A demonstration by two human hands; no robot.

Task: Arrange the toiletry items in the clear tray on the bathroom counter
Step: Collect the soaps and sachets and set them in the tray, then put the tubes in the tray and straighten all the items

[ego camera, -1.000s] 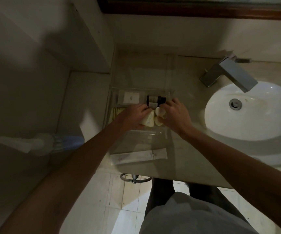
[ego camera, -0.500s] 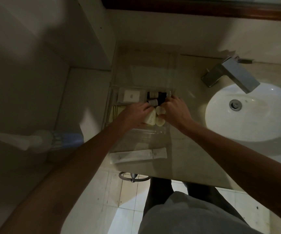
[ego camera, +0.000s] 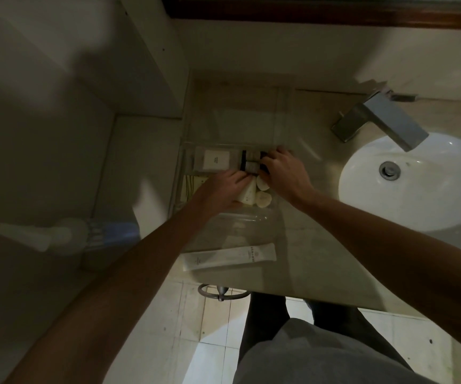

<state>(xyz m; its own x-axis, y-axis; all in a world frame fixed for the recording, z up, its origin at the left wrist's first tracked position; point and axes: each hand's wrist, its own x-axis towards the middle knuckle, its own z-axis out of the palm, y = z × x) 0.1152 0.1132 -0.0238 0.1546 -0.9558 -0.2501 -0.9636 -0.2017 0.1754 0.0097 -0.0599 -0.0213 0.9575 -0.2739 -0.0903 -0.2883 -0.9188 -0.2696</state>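
A clear tray (ego camera: 187, 151) sits on the counter, left of the sink. Inside it are a white square box (ego camera: 216, 159), small dark-capped bottles (ego camera: 251, 162), pale round-capped bottles (ego camera: 262, 199), a cream sachet (ego camera: 247, 195) and a striped packet (ego camera: 193, 184). My left hand (ego camera: 221, 187) rests over the cream items, fingertips at the dark bottles. My right hand (ego camera: 284, 170) has its fingers curled on the right ends of the dark bottles. A white tube (ego camera: 229, 256) lies on the counter in front of the tray.
A white sink basin (ego camera: 417, 189) with a metal faucet (ego camera: 381, 117) is to the right. A blurred spray bottle (ego camera: 65, 234) stands at the left on a lower ledge. The counter's front edge runs just below the tube, with a towel ring (ego camera: 218, 292) under it.
Both hands have moved slightly away from me, from the pale bottles toward the dark-capped bottles at the back of the compartment. The tube has not moved.
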